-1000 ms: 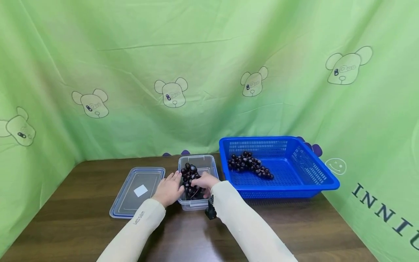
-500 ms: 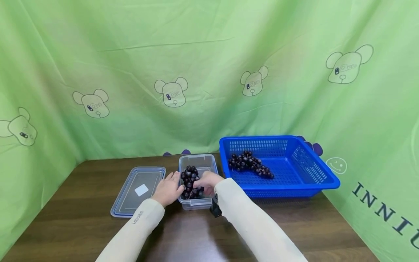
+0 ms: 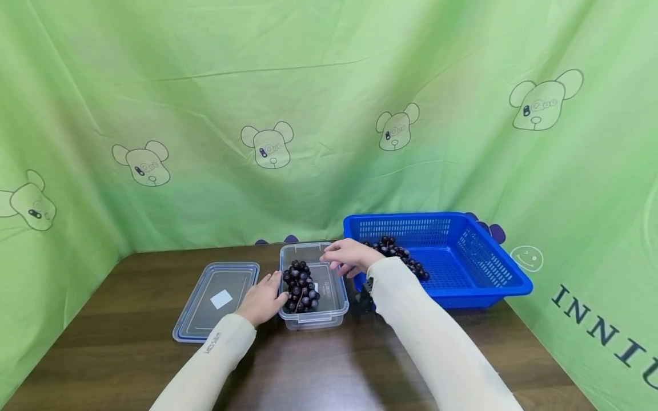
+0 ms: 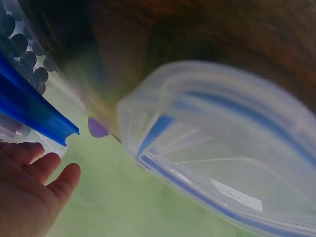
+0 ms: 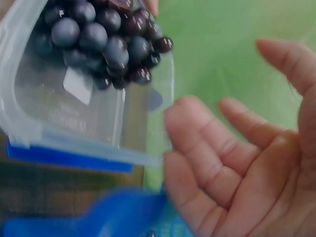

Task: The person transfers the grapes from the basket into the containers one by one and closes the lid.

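A bunch of dark grapes [image 3: 300, 288] lies along the left side of a clear plastic container [image 3: 331, 297]. My left hand [image 3: 262, 299] rests with extended fingers at the container's left rim, beside the grapes. Over the container's right rim hovers my right hand [image 3: 351, 256], its fingers loosely spread and holding nothing. In the right wrist view that hand [image 5: 232, 163] shows an open palm, apart from the grapes [image 5: 108, 39]. A second bunch of grapes [image 3: 393, 251] sits in the blue basket [image 3: 437, 294], partly hidden behind my right hand and wrist.
A clear lid [image 3: 197, 311] with a blue seal and a white label lies left of the container. The blue basket stands close at the container's right on the wooden table [image 3: 303, 371]. Green printed cloth [image 3: 329, 188] hangs behind the table.
My right hand has let go of the grapes in the container and moved up and right, toward the basket. The left hand has stayed at the container's left rim.
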The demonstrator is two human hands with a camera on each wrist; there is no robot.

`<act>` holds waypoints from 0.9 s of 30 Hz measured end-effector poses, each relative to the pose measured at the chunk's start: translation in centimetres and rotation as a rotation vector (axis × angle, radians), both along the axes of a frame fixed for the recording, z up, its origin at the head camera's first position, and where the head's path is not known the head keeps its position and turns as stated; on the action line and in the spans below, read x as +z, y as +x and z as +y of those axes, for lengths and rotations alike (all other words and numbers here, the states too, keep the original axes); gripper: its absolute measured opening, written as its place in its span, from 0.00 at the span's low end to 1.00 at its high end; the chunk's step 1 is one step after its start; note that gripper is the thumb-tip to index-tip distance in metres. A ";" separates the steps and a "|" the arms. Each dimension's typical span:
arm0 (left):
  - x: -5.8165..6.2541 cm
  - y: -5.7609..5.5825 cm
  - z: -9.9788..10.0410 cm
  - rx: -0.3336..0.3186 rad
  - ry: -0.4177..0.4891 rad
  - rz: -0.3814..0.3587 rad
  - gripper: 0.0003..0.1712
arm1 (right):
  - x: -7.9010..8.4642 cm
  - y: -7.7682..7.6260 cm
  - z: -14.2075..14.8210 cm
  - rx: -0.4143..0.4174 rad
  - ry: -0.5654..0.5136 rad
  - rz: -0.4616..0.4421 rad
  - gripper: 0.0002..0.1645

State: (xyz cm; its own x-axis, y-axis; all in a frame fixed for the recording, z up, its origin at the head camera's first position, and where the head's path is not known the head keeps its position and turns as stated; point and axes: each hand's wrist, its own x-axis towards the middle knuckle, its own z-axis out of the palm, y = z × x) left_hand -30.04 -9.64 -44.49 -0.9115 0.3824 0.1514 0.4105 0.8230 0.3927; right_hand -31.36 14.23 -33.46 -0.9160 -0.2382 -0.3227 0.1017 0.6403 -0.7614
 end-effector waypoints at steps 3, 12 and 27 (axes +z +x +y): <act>-0.1 0.0 0.0 -0.006 0.004 0.002 0.34 | 0.5 -0.3 1.5 0.004 -0.009 0.015 0.35; -0.1 0.1 0.0 -0.020 0.008 0.008 0.33 | 2.4 -1.0 7.4 0.129 0.083 0.084 0.37; -0.1 0.2 0.0 -0.017 0.002 0.028 0.33 | 4.4 -1.8 15.0 0.044 0.031 0.284 0.38</act>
State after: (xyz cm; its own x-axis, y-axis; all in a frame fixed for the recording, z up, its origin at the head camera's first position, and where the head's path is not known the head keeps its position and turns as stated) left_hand -29.85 -9.65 -44.58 -0.9001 0.3978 0.1777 0.4356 0.8147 0.3827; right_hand -33.18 29.22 -29.06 -0.9599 -0.2734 -0.0619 -0.1413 0.6627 -0.7355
